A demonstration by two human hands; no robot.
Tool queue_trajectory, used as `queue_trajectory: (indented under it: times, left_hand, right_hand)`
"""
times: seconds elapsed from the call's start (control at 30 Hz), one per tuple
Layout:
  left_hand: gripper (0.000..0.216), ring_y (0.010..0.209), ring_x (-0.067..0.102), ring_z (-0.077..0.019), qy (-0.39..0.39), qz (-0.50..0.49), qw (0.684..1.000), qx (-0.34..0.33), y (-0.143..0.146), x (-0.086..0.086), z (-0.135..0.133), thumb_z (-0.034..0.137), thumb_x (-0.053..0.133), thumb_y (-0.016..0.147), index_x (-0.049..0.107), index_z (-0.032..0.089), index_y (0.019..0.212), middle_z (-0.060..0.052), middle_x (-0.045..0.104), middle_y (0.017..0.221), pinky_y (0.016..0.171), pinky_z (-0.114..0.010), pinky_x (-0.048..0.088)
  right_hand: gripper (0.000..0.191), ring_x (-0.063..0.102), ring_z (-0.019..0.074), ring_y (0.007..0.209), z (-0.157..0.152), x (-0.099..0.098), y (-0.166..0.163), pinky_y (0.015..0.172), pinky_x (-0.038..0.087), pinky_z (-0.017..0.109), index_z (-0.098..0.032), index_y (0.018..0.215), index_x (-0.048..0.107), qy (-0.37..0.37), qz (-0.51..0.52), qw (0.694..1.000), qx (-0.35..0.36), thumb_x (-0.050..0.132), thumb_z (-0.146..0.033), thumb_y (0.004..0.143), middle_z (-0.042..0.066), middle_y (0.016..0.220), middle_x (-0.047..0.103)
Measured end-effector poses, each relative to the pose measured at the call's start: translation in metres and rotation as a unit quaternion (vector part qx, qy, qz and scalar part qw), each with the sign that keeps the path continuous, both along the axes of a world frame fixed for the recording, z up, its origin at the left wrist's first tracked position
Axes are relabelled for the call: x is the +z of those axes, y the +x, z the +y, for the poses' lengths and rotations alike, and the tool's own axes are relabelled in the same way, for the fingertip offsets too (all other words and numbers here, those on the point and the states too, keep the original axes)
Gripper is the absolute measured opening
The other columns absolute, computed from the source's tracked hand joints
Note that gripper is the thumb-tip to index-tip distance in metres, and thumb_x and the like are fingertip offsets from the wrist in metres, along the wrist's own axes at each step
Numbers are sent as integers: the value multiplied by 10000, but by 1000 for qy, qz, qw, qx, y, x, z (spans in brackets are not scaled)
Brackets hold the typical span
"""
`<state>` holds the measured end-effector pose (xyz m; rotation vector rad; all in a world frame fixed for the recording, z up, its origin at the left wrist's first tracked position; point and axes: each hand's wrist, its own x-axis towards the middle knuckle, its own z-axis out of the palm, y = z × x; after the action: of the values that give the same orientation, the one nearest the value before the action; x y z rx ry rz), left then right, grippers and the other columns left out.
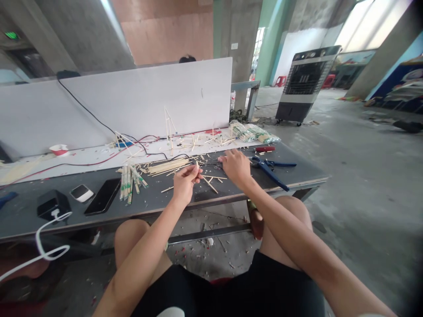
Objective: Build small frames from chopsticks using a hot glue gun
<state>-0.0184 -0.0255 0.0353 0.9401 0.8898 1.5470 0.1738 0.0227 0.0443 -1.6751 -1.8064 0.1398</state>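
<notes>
My left hand (185, 181) is closed above the table's front, pinching a short pale wooden stick (197, 164) upright between thumb and fingertips. To its right, my right hand (236, 167) reaches over the table, palm down, fingers stretched and slightly apart; their tips are blurred. Beneath and between the hands lie joined sticks (210, 181). A pile of long thin sticks (168, 166) is behind my left hand. Green-and-clear-wrapped stick bundles (127, 182) lie to its left. Just right of my right hand are blue-handled cutters (271, 171).
On the table's left lie a black phone (103, 197), a small white-edged device (81, 193) and a black box (53, 204) with a white cable. A white panel (132, 101) stands behind, with a stick frame (168, 127) before it. Wrapped packs (253, 132) and a red-handled tool (265, 149) lie back right.
</notes>
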Motion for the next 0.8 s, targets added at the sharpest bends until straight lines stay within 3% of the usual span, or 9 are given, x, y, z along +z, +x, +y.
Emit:
queue_trajectory:
  times: [0.1, 0.27, 0.4, 0.5, 0.57, 0.63, 0.7, 0.77, 0.8]
  left_hand:
    - [349, 576, 621, -100, -21, -27, 999, -24, 6, 0, 0, 320, 934, 582, 749, 126, 807, -44, 717, 708, 501, -199, 439]
    - [402, 537, 608, -81, -38, -76, 996, -20, 20, 0, 0, 275, 959, 504, 702, 140, 783, -4, 712, 674, 499, -177, 449]
    - [472, 483, 601, -78, -34, -94, 995, -27, 26, -3, 1, 237, 955, 491, 617, 170, 813, 45, 666, 587, 480, -159, 454]
    - [449, 501, 634, -95, -47, -63, 996, -42, 25, -5, 4, 260, 931, 556, 591, 170, 836, 33, 669, 596, 483, -162, 478]
    - [399, 533, 670, -125, -56, -3, 996, -62, 21, -4, 3, 272, 908, 606, 605, 164, 844, -2, 698, 633, 479, -181, 497]
    - [335, 530, 688, -162, -63, 111, 981, -148, 15, 3, -4, 263, 891, 633, 641, 156, 826, -49, 729, 679, 452, -214, 512]
    - [258, 544, 712, -212, -64, 244, 904, -345, 9, 16, -17, 250, 872, 661, 703, 153, 831, -93, 761, 761, 458, -272, 552]
    - [225, 800, 771, -294, -44, 310, 742, -593, 4, 31, -30, 256, 793, 763, 767, 170, 970, -120, 784, 938, 656, -361, 633]
    - [254, 970, 753, -308, -15, 325, 674, -664, 2, 36, -33, 250, 738, 816, 770, 187, 1061, -110, 780, 1035, 811, -389, 626]
  right_hand:
    - [316, 677, 238, 853, -29, 3, -19, 799, 502, 329, -177, 938, 765, 79, 171, 969, 158, 540, -397, 957, 113, 942, 754]
    - [345, 653, 202, 687, -41, -4, -35, 647, 548, 324, -170, 825, 773, -77, 472, 844, 243, 722, -510, 787, 61, 745, 724]
    - [356, 630, 157, 652, -43, -4, -36, 671, 559, 305, -171, 778, 769, -135, 590, 756, 248, 861, -476, 619, 35, 729, 714]
    - [352, 613, 130, 616, -43, -2, -33, 666, 553, 286, -166, 747, 747, -139, 612, 742, 238, 878, -455, 593, 24, 717, 707]
    - [369, 620, 135, 615, -39, -1, -28, 628, 549, 279, -164, 752, 723, -119, 600, 757, 229, 858, -482, 623, 30, 723, 706]
    - [386, 628, 148, 613, -33, 1, -19, 580, 545, 280, -168, 790, 701, -80, 574, 787, 212, 823, -515, 673, 43, 748, 716]
    - [384, 628, 153, 603, -27, 3, -7, 555, 541, 284, -172, 832, 691, -39, 542, 817, 193, 792, -524, 719, 55, 768, 725]
    - [366, 624, 151, 594, -23, 6, 5, 560, 541, 286, -170, 844, 692, -9, 518, 837, 179, 778, -512, 745, 58, 759, 724]
    - [354, 624, 150, 598, -22, 7, 10, 570, 542, 285, -169, 840, 696, 1, 514, 840, 173, 781, -499, 744, 58, 753, 723]
